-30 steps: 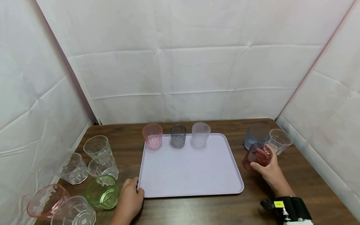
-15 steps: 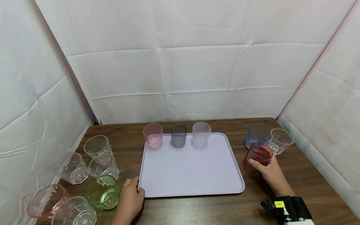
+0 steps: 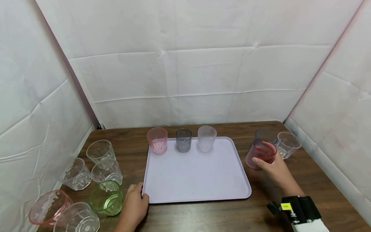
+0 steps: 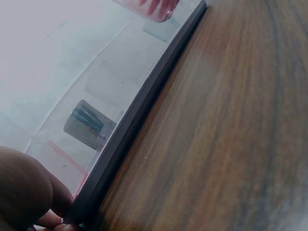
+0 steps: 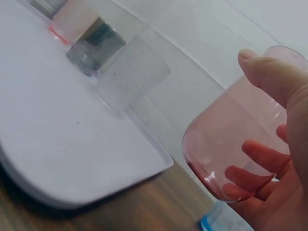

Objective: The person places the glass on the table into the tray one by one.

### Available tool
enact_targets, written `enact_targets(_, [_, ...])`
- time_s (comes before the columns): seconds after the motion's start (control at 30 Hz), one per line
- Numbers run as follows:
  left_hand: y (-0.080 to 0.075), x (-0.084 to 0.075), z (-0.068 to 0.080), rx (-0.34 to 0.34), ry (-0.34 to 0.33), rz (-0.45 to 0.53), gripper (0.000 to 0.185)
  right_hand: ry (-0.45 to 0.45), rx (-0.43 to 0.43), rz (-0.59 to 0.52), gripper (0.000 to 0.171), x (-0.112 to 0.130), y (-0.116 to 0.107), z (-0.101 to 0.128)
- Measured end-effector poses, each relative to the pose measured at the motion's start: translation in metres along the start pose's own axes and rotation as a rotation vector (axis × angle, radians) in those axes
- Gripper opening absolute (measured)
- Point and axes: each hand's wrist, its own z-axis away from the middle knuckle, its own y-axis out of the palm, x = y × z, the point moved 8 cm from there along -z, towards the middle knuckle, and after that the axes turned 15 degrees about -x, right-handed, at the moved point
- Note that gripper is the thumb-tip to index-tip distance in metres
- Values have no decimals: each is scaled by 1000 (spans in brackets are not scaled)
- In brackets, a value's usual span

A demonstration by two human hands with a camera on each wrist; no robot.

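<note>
A translucent rose-red plastic tumbler (image 3: 259,157) is held in the right hand (image 3: 275,170), fingers and thumb curled round its wall, raised just right of the lilac rectangular tray (image 3: 197,190). The tray's near corner is pinched by the left hand (image 3: 134,206). The tumbler is judged light, stiff and smooth-sided; mid-wall is the surest hold.

No text, brand or number can be read anywhere in these views. The only label-like mark is a small yellow tag (image 3: 286,206) on the black wrist strap (image 3: 299,209) at the near right; it bears tiny dark print, too small to make out. The cups, the tray and the white walls carry no writing.
</note>
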Motion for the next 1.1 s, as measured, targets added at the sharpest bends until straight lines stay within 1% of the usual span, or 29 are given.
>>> enact_targets(0.17, [4, 3, -2, 66, -45, -21, 34, 18, 17, 76, 78, 6, 14, -12])
enact_targets(0.23, [5, 3, -2, 83, -53, -27, 34, 30, 17, 66, 79, 8, 22, -19])
enact_targets(0.37, [5, 3, -3, 72, -44, -27, 34, 51, 12, 14, 79, 9, 39, -31])
enact_targets(0.5, [4, 3, -2, 51, -23, -23, 32, 85, 24, -21, 81, 4, 56, -41])
enact_targets(0.6, [5, 4, -1, 61, -34, -23, 33, 104, 30, -52, 82, 0, 69, -48])
enact_targets(0.77, [6, 6, -1, 89, -61, -30, 36, 118, 44, -35, 84, -8, 86, -57])
enact_targets(0.87, [6, 5, -1, 89, -58, -29, 35, 123, 53, -22, 85, -15, 94, -61])
enact_targets(1.1, [5, 4, -1, 75, -44, -21, 34, 167, 64, -10, 90, -36, 106, -71])
